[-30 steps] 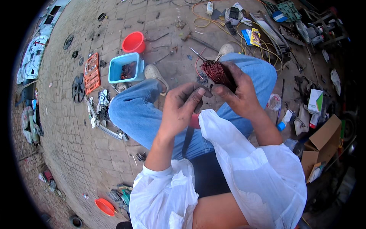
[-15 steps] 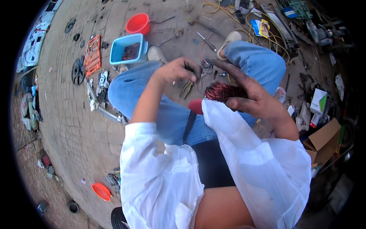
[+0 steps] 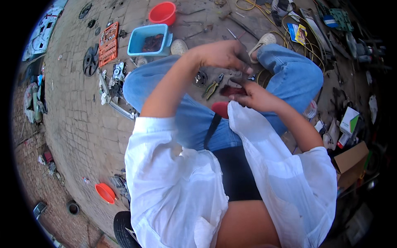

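Observation:
My right hand (image 3: 255, 97) holds a bundle of dark red wire (image 3: 230, 91), thumb on the near side and fingers over the far side. The fingers cover much of the bundle, and its outline is blurred. Above it and slightly left is my left hand (image 3: 223, 56), its fingers curled in and darkened with grime. Whatever its fingertips pinch, if anything, cannot be made out. Pliers with yellow-green handles (image 3: 212, 87) lie on the ground between my legs. Beside them is a round dark part (image 3: 200, 78). A red rounded thing (image 3: 220, 109) shows just below the bundle.
Past my left knee stand a blue basin (image 3: 134, 48) with dark pieces in it, a red basin (image 3: 162, 13) and an orange tool case (image 3: 108, 44). A hammer (image 3: 240, 25) lies ahead. Yellow cable (image 3: 285, 39), scrap parts and a cardboard box (image 3: 351, 165) crowd the right.
My left hand has moved right and up, over the bundle. My right hand has drawn in and left with the wire bundle, now more covered. The view has shifted slightly.

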Motion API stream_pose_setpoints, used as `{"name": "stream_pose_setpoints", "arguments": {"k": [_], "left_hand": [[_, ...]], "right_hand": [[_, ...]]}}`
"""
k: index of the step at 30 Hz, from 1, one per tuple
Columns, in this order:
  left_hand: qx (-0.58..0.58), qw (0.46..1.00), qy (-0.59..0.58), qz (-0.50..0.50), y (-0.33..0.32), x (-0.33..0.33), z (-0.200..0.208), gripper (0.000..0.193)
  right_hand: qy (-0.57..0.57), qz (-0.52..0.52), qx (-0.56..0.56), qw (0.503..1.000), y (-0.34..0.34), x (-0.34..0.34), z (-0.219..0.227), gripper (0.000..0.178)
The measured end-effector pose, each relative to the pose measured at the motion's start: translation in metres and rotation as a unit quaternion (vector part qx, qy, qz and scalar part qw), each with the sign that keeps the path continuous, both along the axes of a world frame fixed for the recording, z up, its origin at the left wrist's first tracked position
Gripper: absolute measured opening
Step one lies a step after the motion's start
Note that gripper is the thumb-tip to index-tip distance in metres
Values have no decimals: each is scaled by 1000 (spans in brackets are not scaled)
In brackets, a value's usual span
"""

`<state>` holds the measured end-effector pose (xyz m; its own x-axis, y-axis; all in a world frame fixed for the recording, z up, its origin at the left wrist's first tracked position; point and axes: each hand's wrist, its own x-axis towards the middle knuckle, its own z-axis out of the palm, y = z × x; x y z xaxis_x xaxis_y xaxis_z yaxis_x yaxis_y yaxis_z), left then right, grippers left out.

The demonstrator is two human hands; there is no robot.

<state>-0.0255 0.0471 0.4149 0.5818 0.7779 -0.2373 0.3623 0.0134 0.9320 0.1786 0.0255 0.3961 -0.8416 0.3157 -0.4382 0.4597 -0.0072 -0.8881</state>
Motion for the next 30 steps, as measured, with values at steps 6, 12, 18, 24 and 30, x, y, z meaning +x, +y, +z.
{"name": "stream_pose_setpoints", "arguments": {"k": [6, 12, 18, 24, 30], "left_hand": [[-15, 992, -47, 116, -59, -3, 23, 25], [-111, 956, -218, 161, -91, 21, -7, 28], [-149, 946, -280, 68, -85, 33, -60, 28], [-114, 976, -169, 82, -64, 2, -98, 23], [-61, 990, 33, 126, -20, -14, -47, 27]], "right_hand": [[10, -168, -121, 978, 32, 15, -9, 41], [102, -195, -263, 940, 38, 22, 10, 48], [202, -148, -359, 899, 30, 23, 0, 56], [156, -62, -139, 976, 20, 23, 26, 75], [0, 34, 232, 972, 12, 19, 10, 74]]}}
